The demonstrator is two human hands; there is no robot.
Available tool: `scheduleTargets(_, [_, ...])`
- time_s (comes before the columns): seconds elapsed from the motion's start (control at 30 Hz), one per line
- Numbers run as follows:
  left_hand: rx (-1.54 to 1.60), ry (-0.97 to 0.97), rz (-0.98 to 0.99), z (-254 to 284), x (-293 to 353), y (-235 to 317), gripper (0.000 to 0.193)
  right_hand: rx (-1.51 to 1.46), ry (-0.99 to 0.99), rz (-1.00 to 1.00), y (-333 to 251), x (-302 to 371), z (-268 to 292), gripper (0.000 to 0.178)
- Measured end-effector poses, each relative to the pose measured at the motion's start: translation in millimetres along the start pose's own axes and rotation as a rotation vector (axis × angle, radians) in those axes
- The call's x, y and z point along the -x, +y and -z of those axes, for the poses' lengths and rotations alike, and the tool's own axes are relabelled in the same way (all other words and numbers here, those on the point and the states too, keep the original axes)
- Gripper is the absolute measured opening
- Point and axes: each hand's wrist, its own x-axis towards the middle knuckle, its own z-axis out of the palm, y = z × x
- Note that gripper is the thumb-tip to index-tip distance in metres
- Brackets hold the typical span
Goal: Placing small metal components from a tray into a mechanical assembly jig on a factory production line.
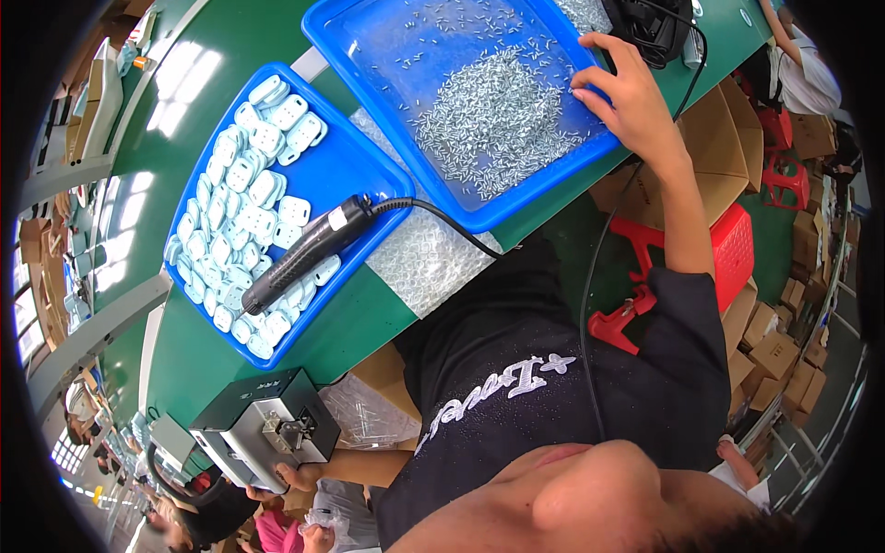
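Reaches with the right hand (636, 101) over the right-hand rim of a large blue tray (544, 186), fingers bent and set apart, thumb tip close to the fingertip beside it. Cannot tell from this angle about a hold on anything small between those two tips. Just left of the fingers, inside the tray, a broad heap of small silvery metal pins (498, 115), with strays scattered toward the upper end.

Has the left hand (295, 476) low down at the edge of a boxy black-and-silver device (241, 429), touching its silver side; from the little in sight, cannot tell how far closed or how firmly gripping.

To the left of the pins, a second blue tray (348, 164), partly filled with pale blue-white plastic pieces (244, 212). Across these, slantwise, a dark handheld tool (304, 253) with a black cord (447, 221) running over the near corner of the large tray. Beneath and between the two trays, a sheet of bubble wrap (429, 267) on the green worktop (359, 323). Beyond the right hand, near the upper edge, a black bundle of cable (650, 28). At the right, off the worktop, a red plastic stool (735, 253) and an open cardboard box (714, 152). Farther off at upper right, another person (816, 83) in a white top.
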Motion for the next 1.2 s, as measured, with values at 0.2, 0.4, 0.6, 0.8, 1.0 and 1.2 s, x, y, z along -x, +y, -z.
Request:
scheduleTargets(0.2, [0.017,-0.042,0.014,3,-1,-4,0.075,0.013,0.095,0.029,23,14,-9,0.007])
scheduleTargets(0.4, [0.05,0.04,0.046,-12,3,9,0.073,-0.245,0.288,-0.165,2,27,18,0.012])
scheduleTargets(0.6, [-0.215,-0.003,-0.113,20,-4,-18,0.074,-0.222,0.335,-0.311,1,56,22,0.007])
scheduleTargets(0.8, [-0.227,-0.032,-0.078,38,-7,-24,0.083,-0.425,0.504,-0.604,44,139,0,0.011])
scheduleTargets(1.0, [-0.152,-0.114,-0.066,45,-15,-39,0.083,-0.351,0.33,-1.086,57,182,20,0.017])
scheduleTargets(1.2, [-0.115,0.0,-0.049,28,0,-21,0.082,-0.456,0.368,-0.64,18,66,21,0.024])
